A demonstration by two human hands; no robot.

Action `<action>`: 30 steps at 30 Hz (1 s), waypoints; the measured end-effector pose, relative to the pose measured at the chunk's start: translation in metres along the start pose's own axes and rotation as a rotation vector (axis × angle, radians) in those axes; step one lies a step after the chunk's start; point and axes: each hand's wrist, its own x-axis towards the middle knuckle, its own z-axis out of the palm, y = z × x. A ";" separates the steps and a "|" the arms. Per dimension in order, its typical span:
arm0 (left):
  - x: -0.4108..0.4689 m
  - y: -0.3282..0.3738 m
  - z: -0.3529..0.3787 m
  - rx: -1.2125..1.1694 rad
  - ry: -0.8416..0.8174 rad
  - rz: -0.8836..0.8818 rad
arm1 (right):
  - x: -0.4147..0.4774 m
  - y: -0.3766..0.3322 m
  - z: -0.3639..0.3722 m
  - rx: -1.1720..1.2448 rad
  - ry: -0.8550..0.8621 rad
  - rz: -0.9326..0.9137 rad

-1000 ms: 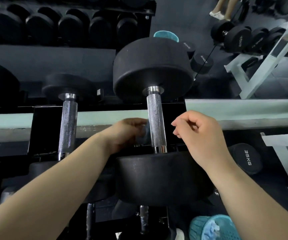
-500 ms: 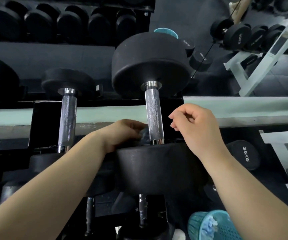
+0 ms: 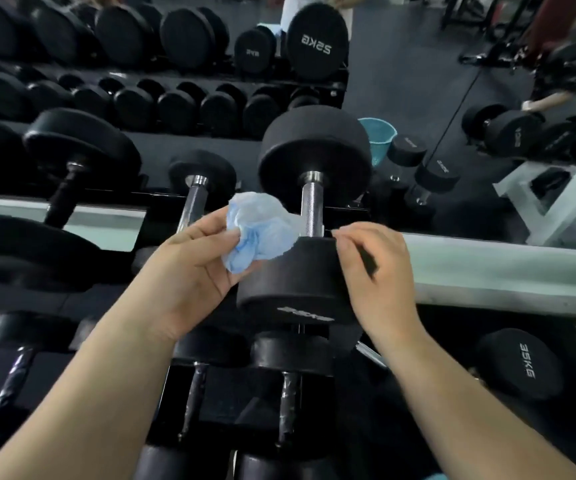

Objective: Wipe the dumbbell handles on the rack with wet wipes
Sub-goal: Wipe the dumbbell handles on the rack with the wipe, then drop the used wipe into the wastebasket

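At the far left of the rack [image 3: 113,226], black dumbbells cut off by the frame edge, handles lost in shadow; next along, a neighbouring handle [image 3: 193,206], lower end hidden behind the left hand [image 3: 189,268]; fingers and thumb of that hand clamped round a crumpled blue wet wipe [image 3: 262,230], held just left of the knurled dumbbell handle [image 3: 311,209], contact with it hard to judge; bottom of that handle hidden by the near head [image 3: 293,285]; right hand [image 3: 380,278] at the head's upper rim, fingers curled, blurred, grip on anything impossible to tell; beyond, a teal basket [image 3: 381,133] half hidden behind the far head.
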 end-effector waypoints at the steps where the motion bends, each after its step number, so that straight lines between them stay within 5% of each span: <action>1: -0.017 -0.009 0.012 -0.007 -0.011 0.009 | -0.022 -0.004 -0.012 0.068 0.015 0.011; 3: -0.046 -0.038 0.039 0.017 -0.053 0.014 | -0.067 -0.007 -0.038 0.288 -0.020 0.160; 7: -0.090 -0.119 0.095 0.109 -0.022 -0.064 | -0.140 0.004 -0.101 0.733 -0.349 0.625; 14: -0.139 -0.234 0.158 0.276 -0.016 -0.323 | -0.232 0.045 -0.194 0.647 -0.217 0.935; 22: -0.139 -0.282 0.186 0.129 0.014 -0.660 | -0.265 0.084 -0.233 0.611 -0.187 0.905; 28: -0.124 -0.299 0.186 0.195 -0.018 -0.807 | -0.281 0.121 -0.235 -0.003 -0.314 0.481; 30: -0.124 -0.306 0.191 0.340 -0.014 -0.750 | -0.286 0.124 -0.237 -0.011 -0.421 0.490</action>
